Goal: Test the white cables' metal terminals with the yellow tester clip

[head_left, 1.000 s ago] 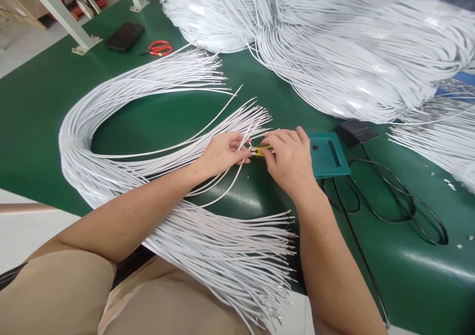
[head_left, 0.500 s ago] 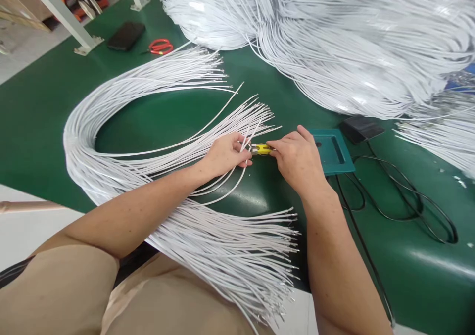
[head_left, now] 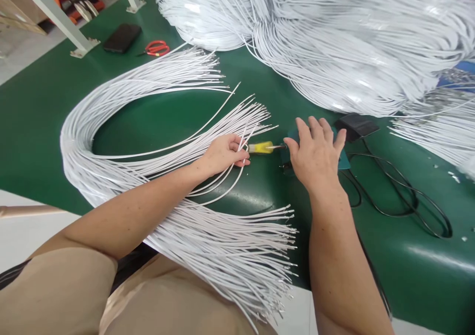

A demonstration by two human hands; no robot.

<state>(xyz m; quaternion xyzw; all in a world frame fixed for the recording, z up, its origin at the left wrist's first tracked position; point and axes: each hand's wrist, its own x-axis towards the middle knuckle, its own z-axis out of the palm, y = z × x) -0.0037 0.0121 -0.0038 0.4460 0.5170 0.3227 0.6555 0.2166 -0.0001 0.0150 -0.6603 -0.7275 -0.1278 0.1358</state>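
Observation:
My left hand (head_left: 226, 152) pinches a few white cables, whose ends cross above its fingertips. Against those fingertips is a yellow piece (head_left: 261, 147), with a thin metal part reaching right toward my right thumb. My right hand (head_left: 315, 149) lies with its fingers spread over a teal tray (head_left: 344, 162), covering most of it. A curved bundle of white cables (head_left: 79, 132) wraps around my left side, with loose ends above my left hand and more ends (head_left: 260, 241) below my left forearm.
Large heaps of white cable (head_left: 334, 43) cover the back of the green table (head_left: 29, 127). Red-handled scissors (head_left: 157, 48) and a black flat object (head_left: 122, 37) lie back left. A black box (head_left: 356, 126) and looped black cord (head_left: 411, 211) are at right.
My right hand has released the yellow piece, moved right and spread its fingers over the teal tray, which now sits nearer the piece. My left hand has stayed nearly still.

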